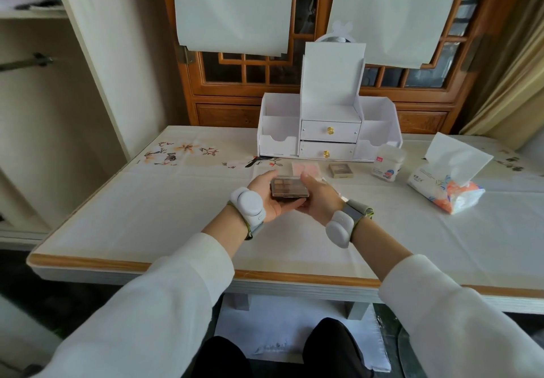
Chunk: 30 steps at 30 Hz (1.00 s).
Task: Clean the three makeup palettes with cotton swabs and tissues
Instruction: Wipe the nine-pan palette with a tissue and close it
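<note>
You hold the brown palette (290, 190) in both hands, a little above the tabletop (164, 209), about the middle of its width and nearer the far edge than the near edge. Your left hand (266, 198) lies palm up, its fingers curled under the left side of the palette and its thumb at the far left corner. Your right hand (316, 198) grasps the right side, with the thumb on the far right corner and the fingers underneath, where they are mostly hidden. The palette lies flat with its clear lid on top, and I cannot tell if the lid is fully closed. Just behind your hands the pink palette (306, 168) lies flat on the tabletop, and the small palette (341, 170) lies just to the right of it. Further right stands the swab jar (387, 164), upright. Near the right edge lies the tissue pack (447, 183), with one tissue standing up out of it. The white organizer (329, 124) stands at the far edge, behind the palettes, with both drawers closed.
</note>
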Available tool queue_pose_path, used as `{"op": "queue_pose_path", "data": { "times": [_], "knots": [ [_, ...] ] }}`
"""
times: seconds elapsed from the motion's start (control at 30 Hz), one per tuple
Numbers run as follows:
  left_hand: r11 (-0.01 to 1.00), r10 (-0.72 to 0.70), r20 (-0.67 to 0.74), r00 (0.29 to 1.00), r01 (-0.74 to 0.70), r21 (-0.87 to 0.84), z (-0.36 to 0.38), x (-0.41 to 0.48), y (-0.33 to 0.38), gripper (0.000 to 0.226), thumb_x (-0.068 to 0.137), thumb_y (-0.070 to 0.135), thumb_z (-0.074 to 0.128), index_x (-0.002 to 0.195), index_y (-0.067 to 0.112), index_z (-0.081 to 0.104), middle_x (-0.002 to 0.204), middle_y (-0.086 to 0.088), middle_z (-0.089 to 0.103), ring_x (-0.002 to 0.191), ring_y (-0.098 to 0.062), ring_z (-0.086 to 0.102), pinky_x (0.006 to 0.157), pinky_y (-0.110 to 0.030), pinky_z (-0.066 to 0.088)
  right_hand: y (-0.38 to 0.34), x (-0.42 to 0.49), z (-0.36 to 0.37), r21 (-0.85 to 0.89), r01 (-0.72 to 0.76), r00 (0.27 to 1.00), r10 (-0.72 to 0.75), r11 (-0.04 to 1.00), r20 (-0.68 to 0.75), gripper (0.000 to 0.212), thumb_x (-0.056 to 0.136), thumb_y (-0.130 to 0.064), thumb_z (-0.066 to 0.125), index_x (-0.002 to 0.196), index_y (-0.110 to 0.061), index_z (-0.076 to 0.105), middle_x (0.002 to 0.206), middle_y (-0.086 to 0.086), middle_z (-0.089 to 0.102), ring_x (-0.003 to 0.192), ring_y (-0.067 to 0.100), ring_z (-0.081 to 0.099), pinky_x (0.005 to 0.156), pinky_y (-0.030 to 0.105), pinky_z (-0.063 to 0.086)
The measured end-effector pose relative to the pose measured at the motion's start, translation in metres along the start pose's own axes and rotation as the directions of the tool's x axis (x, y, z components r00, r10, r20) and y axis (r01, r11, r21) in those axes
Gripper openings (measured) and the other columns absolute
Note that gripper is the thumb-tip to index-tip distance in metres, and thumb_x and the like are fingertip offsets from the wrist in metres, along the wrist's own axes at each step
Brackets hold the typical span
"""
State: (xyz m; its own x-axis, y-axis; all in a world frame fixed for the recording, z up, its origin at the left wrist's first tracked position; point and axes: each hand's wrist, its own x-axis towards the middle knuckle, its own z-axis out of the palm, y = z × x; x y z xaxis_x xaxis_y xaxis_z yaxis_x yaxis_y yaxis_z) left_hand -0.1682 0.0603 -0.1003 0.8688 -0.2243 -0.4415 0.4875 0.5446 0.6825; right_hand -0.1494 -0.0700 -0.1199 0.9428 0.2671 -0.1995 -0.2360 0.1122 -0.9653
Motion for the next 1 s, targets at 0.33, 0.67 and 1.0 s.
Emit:
{"op": "queue_pose_path", "data": {
  "times": [0.33,0.67,1.0],
  "knots": [
    [0.952,0.157,-0.1,0.983,-0.124,0.279,-0.008,0.003,-0.001,0.027,0.093,0.008,0.044,0.083,0.003,0.069,0.062,-0.008,0.065,0.051,-0.018,0.06,0.051,-0.026,0.041,-0.007,-0.001,0.001,-0.213,-0.016,0.997,0.001,0.977,-0.073,0.028,0.091,-0.001,0.049,0.119,0.003,0.049,0.068,0.014,0.055,0.031,0.012,0.043,0.036,0.018,0.038],
    [0.852,0.346,-0.137,0.928,-0.25,0.46,-0.02,0.013,-0.003,0.021,0.086,-0.003,0.062,0.107,0.0,0.062,0.078,-0.009,0.064,0.066,-0.018,0.061,0.053,-0.022,0.05,0.0,0.008,-0.005,-0.102,0.059,0.981,-0.076,0.993,-0.176,0.013,0.091,-0.003,0.05,0.084,-0.008,0.06,0.068,0.009,0.057,0.048,0.017,0.047,0.049,0.028,0.041],
    [0.802,0.382,-0.143,0.913,-0.25,0.542,-0.031,0.024,-0.001,0.023,0.083,-0.006,0.064,0.106,-0.003,0.064,0.077,-0.011,0.064,0.064,-0.02,0.06,0.046,-0.019,0.047,0.007,0.024,-0.004,-0.187,0.006,0.986,-0.037,0.982,-0.161,0.012,0.091,0.001,0.049,0.101,0.002,0.056,0.071,0.012,0.056,0.052,0.017,0.05,0.052,0.025,0.05]
  ]
}}
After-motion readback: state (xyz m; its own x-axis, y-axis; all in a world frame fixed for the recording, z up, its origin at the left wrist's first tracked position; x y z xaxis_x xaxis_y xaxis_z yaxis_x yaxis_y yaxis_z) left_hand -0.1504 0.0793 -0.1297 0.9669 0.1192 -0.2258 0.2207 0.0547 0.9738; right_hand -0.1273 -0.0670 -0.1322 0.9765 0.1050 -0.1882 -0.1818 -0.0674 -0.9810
